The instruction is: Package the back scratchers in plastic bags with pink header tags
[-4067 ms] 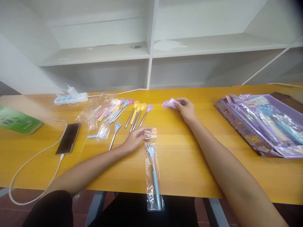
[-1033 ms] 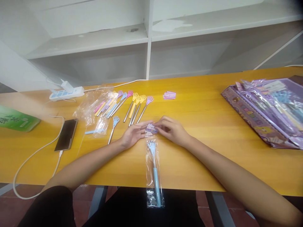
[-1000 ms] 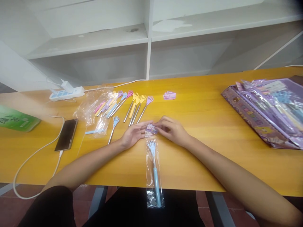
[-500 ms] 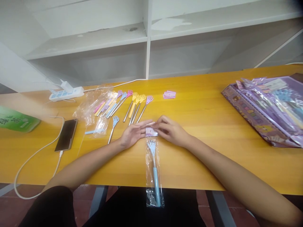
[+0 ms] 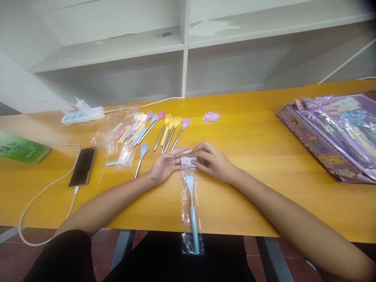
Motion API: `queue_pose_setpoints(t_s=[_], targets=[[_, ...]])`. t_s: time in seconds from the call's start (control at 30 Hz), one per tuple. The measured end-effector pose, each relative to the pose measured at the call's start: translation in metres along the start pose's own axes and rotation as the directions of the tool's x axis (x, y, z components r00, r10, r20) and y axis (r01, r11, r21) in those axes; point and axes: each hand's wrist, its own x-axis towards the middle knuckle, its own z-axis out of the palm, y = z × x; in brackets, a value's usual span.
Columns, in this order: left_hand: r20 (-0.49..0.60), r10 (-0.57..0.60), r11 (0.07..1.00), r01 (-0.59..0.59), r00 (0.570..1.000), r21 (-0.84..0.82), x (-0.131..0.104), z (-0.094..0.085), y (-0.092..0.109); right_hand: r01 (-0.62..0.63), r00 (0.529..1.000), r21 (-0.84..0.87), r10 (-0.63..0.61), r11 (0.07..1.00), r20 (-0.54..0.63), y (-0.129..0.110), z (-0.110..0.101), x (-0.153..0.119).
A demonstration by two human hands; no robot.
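Observation:
A blue back scratcher (image 5: pixel 194 225) lies inside a clear plastic bag (image 5: pixel 185 219), its handle reaching past the table's front edge. At the bag's top sits a small purple-and-white card (image 5: pixel 188 162). My left hand (image 5: pixel 167 166) lies beside the card with fingers stretched along and behind the bag's top. From the other side, my right hand (image 5: pixel 213 162) pinches the bag's top edge with curled fingers. Just left of my left hand rests a loose blue back scratcher (image 5: pixel 142 156) with a metal shaft.
Several coloured back scratchers (image 5: pixel 167 133) and clear bags (image 5: pixel 107 135) lie at the back left. A card stack (image 5: pixel 211 116) sits behind my hands. Right stands a purple box (image 5: pixel 311 150) with bagged items. Left are a charging phone (image 5: pixel 83 166), a power strip (image 5: pixel 84 115) and a green package (image 5: pixel 23 149).
My right fingers have shifted slightly at the bag's top, and the card shows a little differently. The view has moved a touch; the rest stays in place.

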Motion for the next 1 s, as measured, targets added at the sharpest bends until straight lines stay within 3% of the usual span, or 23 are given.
queue_pose_setpoints(t_s=[0.23,0.47,0.7,0.8,0.9,1.0], targets=[[-0.074,0.055,0.998,-0.057,0.996,-0.026,-0.001,0.005,0.005,-0.004,1.000,0.061,0.004,0.998,0.004,-0.002,-0.001,0.001],[-0.083,0.160,0.949,-0.131,0.984,0.285,0.002,0.002,-0.006,-0.097,0.995,0.233,0.099,0.968,0.002,-0.005,0.003,0.003],[-0.019,0.164,0.903,-0.142,0.986,0.406,0.002,-0.004,-0.007,-0.285,0.940,0.592,0.340,0.754,0.020,-0.003,0.015,0.002],[-0.072,0.129,0.919,-0.092,0.989,0.382,0.002,-0.005,-0.009,-0.328,0.924,0.588,0.381,0.739,0.037,-0.003,0.014,0.004],[-0.129,0.070,0.934,-0.019,0.989,0.358,0.002,-0.004,-0.011,-0.331,0.929,0.482,0.369,0.811,0.017,-0.004,0.012,0.005],[-0.130,0.084,0.930,-0.030,0.988,0.365,0.002,-0.002,-0.011,-0.293,0.948,0.407,0.320,0.865,0.003,-0.004,0.010,0.006]])
